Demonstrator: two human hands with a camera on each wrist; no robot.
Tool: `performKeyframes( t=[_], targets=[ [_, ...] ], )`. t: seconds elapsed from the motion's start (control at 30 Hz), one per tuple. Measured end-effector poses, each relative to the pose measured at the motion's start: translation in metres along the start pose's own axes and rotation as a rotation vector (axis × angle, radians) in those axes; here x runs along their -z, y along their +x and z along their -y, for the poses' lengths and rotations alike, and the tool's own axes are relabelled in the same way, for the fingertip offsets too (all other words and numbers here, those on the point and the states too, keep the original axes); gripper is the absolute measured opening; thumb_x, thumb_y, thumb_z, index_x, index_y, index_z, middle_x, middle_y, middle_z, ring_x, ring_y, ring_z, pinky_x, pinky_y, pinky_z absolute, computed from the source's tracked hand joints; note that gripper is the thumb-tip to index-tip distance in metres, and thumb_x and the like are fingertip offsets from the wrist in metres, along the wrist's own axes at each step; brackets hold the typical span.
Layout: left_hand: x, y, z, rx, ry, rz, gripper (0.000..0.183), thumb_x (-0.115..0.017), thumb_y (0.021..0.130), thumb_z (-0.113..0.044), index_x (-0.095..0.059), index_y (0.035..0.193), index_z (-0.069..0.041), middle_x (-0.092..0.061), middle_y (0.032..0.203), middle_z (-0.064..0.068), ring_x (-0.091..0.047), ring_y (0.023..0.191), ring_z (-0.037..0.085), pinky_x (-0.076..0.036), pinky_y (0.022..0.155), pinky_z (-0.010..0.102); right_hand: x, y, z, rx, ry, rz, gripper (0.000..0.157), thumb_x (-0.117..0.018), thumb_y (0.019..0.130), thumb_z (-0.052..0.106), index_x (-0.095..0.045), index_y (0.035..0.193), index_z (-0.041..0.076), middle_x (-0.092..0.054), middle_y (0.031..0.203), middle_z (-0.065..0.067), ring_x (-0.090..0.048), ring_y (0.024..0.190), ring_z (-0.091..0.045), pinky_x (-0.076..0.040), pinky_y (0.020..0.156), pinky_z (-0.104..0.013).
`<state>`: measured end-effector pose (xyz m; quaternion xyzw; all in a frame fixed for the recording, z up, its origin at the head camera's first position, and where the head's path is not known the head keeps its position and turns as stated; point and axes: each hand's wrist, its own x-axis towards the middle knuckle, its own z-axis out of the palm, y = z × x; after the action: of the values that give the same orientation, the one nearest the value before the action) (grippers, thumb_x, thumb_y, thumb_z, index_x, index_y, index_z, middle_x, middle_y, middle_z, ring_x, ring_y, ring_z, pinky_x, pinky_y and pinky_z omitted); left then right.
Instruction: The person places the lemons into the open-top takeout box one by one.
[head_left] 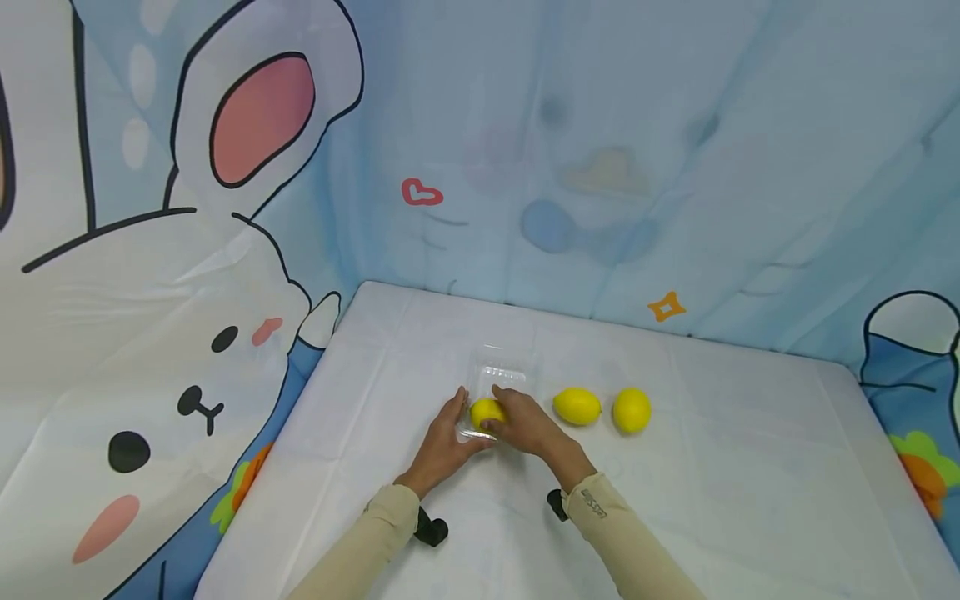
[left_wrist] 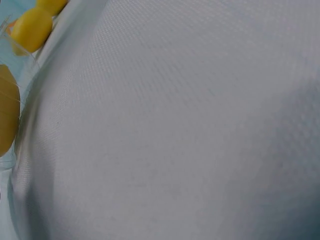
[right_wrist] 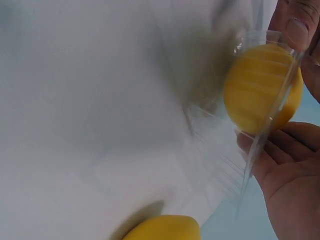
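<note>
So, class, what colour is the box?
The box is clear and colourless; the right wrist view shows it best.

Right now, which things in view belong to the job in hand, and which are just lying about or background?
In the job:
clear container, gripped by the left hand
held lemon, in the right hand
left loose lemon and right loose lemon: untouched, probably included, since they match

Background:
printed backdrop
white table cover

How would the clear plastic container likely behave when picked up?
The clear plastic container would probably flex, as its transparent walls look thin. Its shiny highlights suggest a smooth, slightly slippery surface. It may tilt toward its near end, where a lemon is.
</note>
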<state>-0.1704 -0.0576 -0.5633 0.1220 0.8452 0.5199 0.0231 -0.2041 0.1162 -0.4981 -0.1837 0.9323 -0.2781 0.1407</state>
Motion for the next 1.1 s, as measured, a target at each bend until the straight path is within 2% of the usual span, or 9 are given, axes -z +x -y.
performKeyframes(
  t=[0.1, 0.27, 0.4, 0.5, 0.77, 1.1],
  targets=[
    [0.0, 0.0, 0.0, 0.003, -0.013, 0.004, 0.099, -0.076, 0.083, -0.037, -0.017, 0.154, -0.001, -0.026, 0.159, 0.014, -0.028, 0.146, 0.027, -0.027, 0.119, 0.042, 0.006, 0.0, -0.001, 0.024, -0.01, -0.052, 0.063, -0.066, 0.094, 0.028, -0.042, 0.144, -0.001, -0.048, 0.145, -0.019, -0.045, 0.135, -0.035, -0.036, 0.114, -0.05],
    [0.0, 0.001, -0.001, -0.001, -0.027, 0.01, 0.101, -0.075, 0.083, -0.041, -0.017, 0.154, -0.001, -0.024, 0.159, 0.014, -0.026, 0.147, 0.028, -0.026, 0.119, 0.044, 0.023, 0.001, -0.011, 0.062, -0.022, -0.192, 0.053, -0.062, 0.097, 0.025, -0.047, 0.143, 0.004, -0.049, 0.145, -0.015, -0.045, 0.135, -0.033, -0.037, 0.112, -0.051],
    [-0.001, 0.001, -0.001, -0.005, -0.012, 0.006, 0.101, -0.075, 0.083, -0.042, -0.016, 0.155, -0.002, -0.025, 0.159, 0.014, -0.026, 0.147, 0.028, -0.026, 0.119, 0.044, 0.04, -0.002, -0.024, 0.048, -0.034, -0.281, 0.051, -0.062, 0.097, 0.021, -0.047, 0.142, 0.004, -0.049, 0.145, -0.016, -0.046, 0.134, -0.034, -0.039, 0.111, -0.051],
    [-0.001, -0.001, 0.0, 0.005, -0.004, 0.005, 0.101, -0.075, 0.083, -0.042, -0.017, 0.155, -0.003, -0.026, 0.159, 0.014, -0.026, 0.147, 0.028, -0.026, 0.119, 0.044, 0.051, -0.007, -0.037, 0.025, -0.033, -0.309, 0.053, -0.063, 0.096, 0.018, -0.046, 0.143, 0.001, -0.048, 0.146, -0.018, -0.044, 0.135, -0.037, -0.038, 0.111, -0.053],
    [0.0, -0.004, -0.001, 0.023, -0.001, 0.001, 0.101, -0.075, 0.083, -0.043, -0.016, 0.155, -0.006, -0.028, 0.159, 0.011, -0.027, 0.147, 0.027, -0.026, 0.119, 0.045, 0.066, -0.02, -0.073, -0.1, -0.034, -0.247, 0.069, -0.069, 0.092, 0.021, -0.035, 0.148, -0.002, -0.036, 0.152, -0.023, -0.033, 0.14, -0.041, -0.03, 0.115, -0.057],
    [0.0, -0.003, -0.002, 0.034, -0.002, 0.007, 0.1, -0.075, 0.083, -0.042, -0.017, 0.155, -0.005, -0.027, 0.159, 0.01, -0.027, 0.147, 0.026, -0.026, 0.119, 0.044, 0.058, -0.023, -0.091, -0.132, -0.096, -0.16, 0.079, -0.075, 0.086, 0.021, -0.033, 0.149, -0.002, -0.03, 0.155, -0.023, -0.03, 0.142, -0.041, -0.028, 0.116, -0.056]
  ],
)
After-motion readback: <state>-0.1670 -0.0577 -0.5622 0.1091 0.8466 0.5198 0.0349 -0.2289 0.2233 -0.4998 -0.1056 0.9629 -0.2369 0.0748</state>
